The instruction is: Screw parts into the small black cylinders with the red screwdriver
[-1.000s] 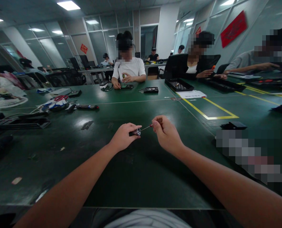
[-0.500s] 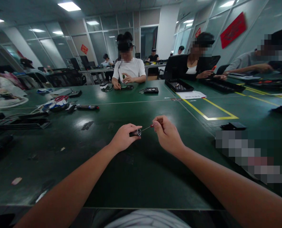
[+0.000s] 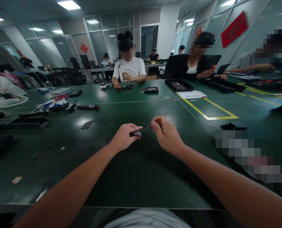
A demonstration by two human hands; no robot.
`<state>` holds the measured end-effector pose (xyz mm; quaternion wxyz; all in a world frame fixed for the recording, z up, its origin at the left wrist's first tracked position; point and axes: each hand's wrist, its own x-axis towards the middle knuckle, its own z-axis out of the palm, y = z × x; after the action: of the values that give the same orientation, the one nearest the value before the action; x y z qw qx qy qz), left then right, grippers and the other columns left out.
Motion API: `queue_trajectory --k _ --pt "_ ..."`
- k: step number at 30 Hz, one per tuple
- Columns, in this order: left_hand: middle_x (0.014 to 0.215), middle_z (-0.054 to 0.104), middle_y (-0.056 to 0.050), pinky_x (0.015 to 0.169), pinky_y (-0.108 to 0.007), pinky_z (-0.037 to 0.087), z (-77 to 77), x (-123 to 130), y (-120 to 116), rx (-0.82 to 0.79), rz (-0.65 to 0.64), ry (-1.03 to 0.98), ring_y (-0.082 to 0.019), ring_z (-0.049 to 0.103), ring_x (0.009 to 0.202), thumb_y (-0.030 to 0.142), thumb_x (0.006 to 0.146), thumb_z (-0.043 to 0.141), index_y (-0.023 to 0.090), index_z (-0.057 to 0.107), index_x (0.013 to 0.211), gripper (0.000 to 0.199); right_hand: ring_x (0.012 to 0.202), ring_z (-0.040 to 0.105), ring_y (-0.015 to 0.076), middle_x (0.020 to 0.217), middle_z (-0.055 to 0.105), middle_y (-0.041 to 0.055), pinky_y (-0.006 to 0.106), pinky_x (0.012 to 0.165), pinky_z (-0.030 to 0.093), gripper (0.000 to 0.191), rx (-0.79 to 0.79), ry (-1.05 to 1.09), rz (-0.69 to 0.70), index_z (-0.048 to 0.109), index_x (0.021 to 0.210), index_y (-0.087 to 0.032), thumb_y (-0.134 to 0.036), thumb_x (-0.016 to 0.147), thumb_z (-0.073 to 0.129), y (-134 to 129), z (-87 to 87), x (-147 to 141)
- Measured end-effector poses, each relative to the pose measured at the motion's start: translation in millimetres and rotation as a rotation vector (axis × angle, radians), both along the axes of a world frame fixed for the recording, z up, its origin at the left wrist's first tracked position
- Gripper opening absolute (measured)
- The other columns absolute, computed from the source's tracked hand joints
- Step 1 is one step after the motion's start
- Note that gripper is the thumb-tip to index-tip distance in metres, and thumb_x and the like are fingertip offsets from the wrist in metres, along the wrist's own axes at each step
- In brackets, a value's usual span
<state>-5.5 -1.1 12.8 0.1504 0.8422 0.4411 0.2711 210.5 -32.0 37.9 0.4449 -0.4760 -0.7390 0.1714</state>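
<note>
My left hand [image 3: 123, 136] is closed around a short dark cylinder [image 3: 136, 133] with a shiny ringed end that faces right. What the cylinder belongs to does not show, as my fingers cover most of it. In my right hand [image 3: 166, 133] is a screwdriver [image 3: 151, 126] with a reddish handle, gripped between thumb and fingers. Its thin metal shaft points left, and the tip is at the cylinder's open end; whether it touches inside is too small to tell. Both hands are just above the green table [image 3: 141, 177].
A dark pen-like tool [image 3: 87, 107] lies at the left, near red-handled scissors [image 3: 61, 98] and cables. Black trays [image 3: 178, 85] stand at the far right of the table. A yellow tape outline [image 3: 222, 118] marks the right side. A person in white [image 3: 129, 70] sits opposite.
My right hand has shifted very slightly left and the screwdriver's handle has turned a little in the fingers. The left hand holds the cylinder almost unmoved.
</note>
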Motion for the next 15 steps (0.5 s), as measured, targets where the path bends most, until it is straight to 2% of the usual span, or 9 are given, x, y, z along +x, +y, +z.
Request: queue_trajectory --k 4,10,15 --pt "0.116 0.068 -0.006 0.1 -0.045 0.048 -3.8 -2.0 2.5 -0.019 0.001 -0.031 -0.024 0.062 0.108 0.019 0.081 0.079 0.028 0.068 0.128 0.049 0.07 0.061 0.0204 0.081 0.066 0.0041 0.033 0.066 0.042 0.014 0.041 -0.014 -0.062 0.053 0.096 -0.024 -0.034 0.1 0.043 1.6 -0.9 1.1" --pt "0.11 0.067 -0.004 0.095 -0.037 0.05 -5.0 -3.5 3.2 -0.039 0.006 -0.084 -0.019 0.063 0.099 0.018 0.082 0.078 0.026 0.068 0.127 0.047 0.071 0.062 0.0205 0.081 0.066 0.0048 0.032 0.065 0.042 0.015 0.063 -0.01 -0.117 0.054 0.096 -0.023 -0.033 0.099 0.043 5.5 -1.8 2.9" --pt "0.117 0.067 -0.005 0.097 -0.038 0.049 -1.3 -2.0 0.2 -0.044 0.05 -0.123 -0.022 0.062 0.106 0.026 0.086 0.073 0.027 0.061 0.136 0.051 0.066 0.06 0.0186 0.077 0.064 0.0031 0.031 0.063 0.041 0.016 0.062 -0.001 -0.129 0.054 0.095 -0.021 -0.032 0.099 0.044 5.0 -1.7 2.9"
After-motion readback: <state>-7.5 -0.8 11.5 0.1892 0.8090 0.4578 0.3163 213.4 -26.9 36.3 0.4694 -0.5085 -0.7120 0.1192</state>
